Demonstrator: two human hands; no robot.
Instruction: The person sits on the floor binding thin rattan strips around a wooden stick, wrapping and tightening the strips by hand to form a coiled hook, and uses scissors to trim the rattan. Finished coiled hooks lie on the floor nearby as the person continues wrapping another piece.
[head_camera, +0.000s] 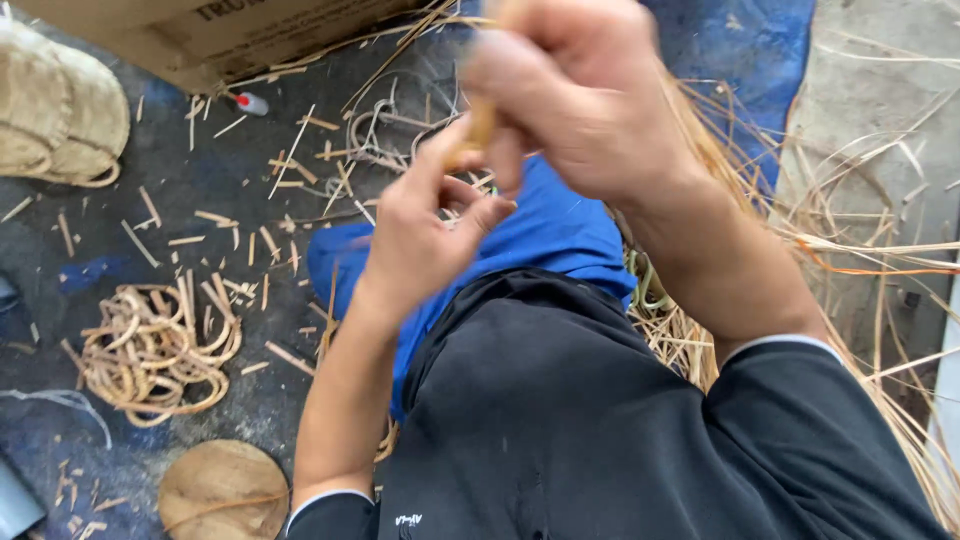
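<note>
Two hands, left hand (425, 235) and right hand (575, 95), pinch one thin tan cane strip (478, 130) at twelve o'clock; steady, close grips seem best.

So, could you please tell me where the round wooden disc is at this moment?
In the head view, the round wooden disc lies on the floor at the lower left, just below the coil of cane loops and beside the person's left forearm.

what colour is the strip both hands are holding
Light tan, like the cane strip it is; seen in the head view.
</note>
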